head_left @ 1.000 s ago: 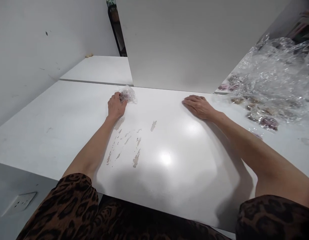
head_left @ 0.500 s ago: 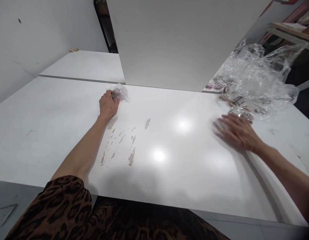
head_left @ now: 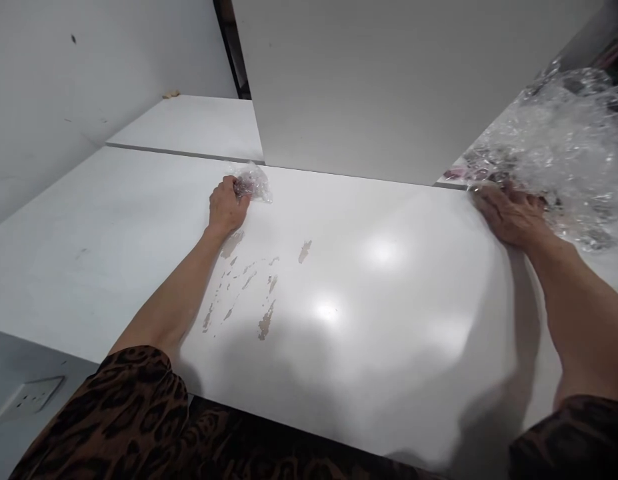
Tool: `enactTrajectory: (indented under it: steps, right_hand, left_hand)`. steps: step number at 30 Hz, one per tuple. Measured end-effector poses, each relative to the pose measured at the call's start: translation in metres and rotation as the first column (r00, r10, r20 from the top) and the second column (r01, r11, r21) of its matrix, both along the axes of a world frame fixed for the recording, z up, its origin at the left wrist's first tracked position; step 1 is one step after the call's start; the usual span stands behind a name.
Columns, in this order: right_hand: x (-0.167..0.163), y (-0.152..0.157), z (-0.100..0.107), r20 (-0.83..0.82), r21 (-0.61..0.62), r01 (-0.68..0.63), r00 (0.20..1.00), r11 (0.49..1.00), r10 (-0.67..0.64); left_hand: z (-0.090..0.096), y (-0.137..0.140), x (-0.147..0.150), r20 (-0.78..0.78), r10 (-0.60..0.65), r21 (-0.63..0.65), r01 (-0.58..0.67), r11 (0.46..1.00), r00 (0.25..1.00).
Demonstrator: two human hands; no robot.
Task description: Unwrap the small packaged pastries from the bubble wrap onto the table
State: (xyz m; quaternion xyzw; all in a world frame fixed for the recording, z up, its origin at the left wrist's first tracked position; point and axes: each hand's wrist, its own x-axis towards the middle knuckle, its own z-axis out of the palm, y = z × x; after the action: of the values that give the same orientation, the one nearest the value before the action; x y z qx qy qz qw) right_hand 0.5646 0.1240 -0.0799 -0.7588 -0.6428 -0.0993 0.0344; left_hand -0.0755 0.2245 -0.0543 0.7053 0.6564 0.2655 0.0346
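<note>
My left hand (head_left: 229, 203) rests near the back edge of the table, its fingers closed round a small clear plastic bag (head_left: 256, 183). Something dark and pinkish shows inside that bag, too blurred to name. On the right, my right hand (head_left: 511, 215) lies palm down at the near left side of a heap of clear plastic bags (head_left: 579, 147). Its fingers are apart and reach among small packets (head_left: 489, 163) at the foot of the heap. The fingertips are partly hidden there.
The white tabletop (head_left: 359, 320) has peeled, brownish patches in front of my left hand. A tall pale panel (head_left: 369, 87) stands along the back edge. Behind it at left is another white surface (head_left: 189, 127) with small tan pieces (head_left: 171, 94). A wall socket (head_left: 31, 399) sits at lower left.
My right hand has moved away from me and rightward, onto the packets beside the heap. My left hand keeps its hold on the small bag. The camera view has shifted right to left slightly.
</note>
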Motion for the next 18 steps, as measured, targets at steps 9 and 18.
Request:
enactTrajectory:
  steps: [9,18]
  right_hand:
    - [-0.047,-0.003,-0.004,-0.055,0.226,0.150,0.988,0.963,-0.142]
    - [-0.129,-0.147,-0.015,-0.187,0.195,-0.212,0.950,0.958,0.249]
  left_hand:
    - [0.001,-0.002,0.000,0.010,-0.020,-0.015,0.021,1.000,1.000]
    - [0.010,-0.020,0.005,0.243,-0.012,0.002,0.012,1.000,0.970]
